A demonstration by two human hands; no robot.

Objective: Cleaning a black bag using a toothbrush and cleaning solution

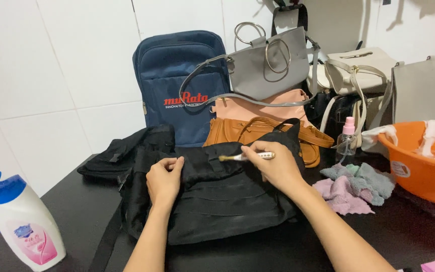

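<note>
A black fabric bag (212, 201) lies flat on the dark table in front of me. My left hand (163, 180) presses down on its upper left part, fingers curled on the cloth. My right hand (273, 163) holds a small brush (245, 157) with a pale handle, its bristle end touching the bag's top edge near the middle.
Behind stand a navy backpack (177, 75), a grey ring-handled bag (268, 63), a pink bag, a tan bag (237, 132) and cream bags. An orange basin (419, 171), crumpled cloths (356, 184) and a small spray bottle (347, 138) sit right. A white bottle with blue cap (23, 224) stands front left.
</note>
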